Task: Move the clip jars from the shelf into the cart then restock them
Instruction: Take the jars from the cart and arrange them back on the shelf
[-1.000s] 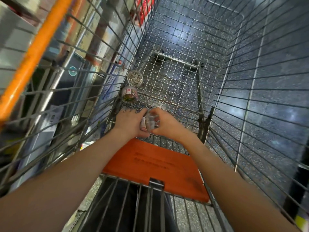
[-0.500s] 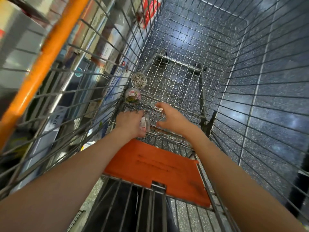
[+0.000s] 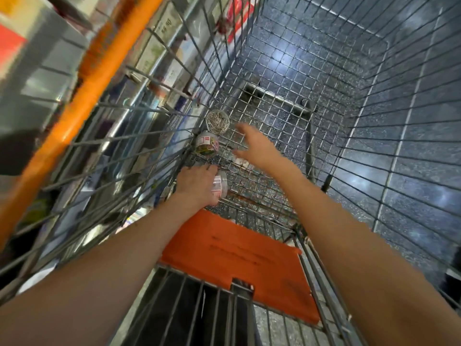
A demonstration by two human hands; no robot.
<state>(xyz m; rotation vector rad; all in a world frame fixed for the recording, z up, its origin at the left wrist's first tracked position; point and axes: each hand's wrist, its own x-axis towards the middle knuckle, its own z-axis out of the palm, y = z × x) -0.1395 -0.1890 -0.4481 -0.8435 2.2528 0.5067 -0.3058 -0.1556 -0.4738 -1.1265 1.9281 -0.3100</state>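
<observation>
Both my arms reach down into a wire shopping cart (image 3: pixel 274 101). My left hand (image 3: pixel 197 183) grips a clear clip jar (image 3: pixel 220 187) with a white and red label, low against the cart's left wall. My right hand (image 3: pixel 254 143) hovers open with fingers spread, just right of two other jars on the cart floor. One is a jar of silver clips (image 3: pixel 217 121) seen from above. The other is a labelled jar of coloured clips (image 3: pixel 206 145) lying on its side, just nearer to me.
An orange child-seat flap (image 3: pixel 237 260) lies at the near end of the cart. The orange cart handle (image 3: pixel 82 81) runs diagonally at upper left. Store shelves with goods (image 3: pixel 159 53) show through the left wall. Speckled dark floor tiles (image 3: pixel 411 158) lie beneath.
My right hand let go of the jar that both hands held and moved forward toward the two jars on the cart floor. My left hand keeps the jar.
</observation>
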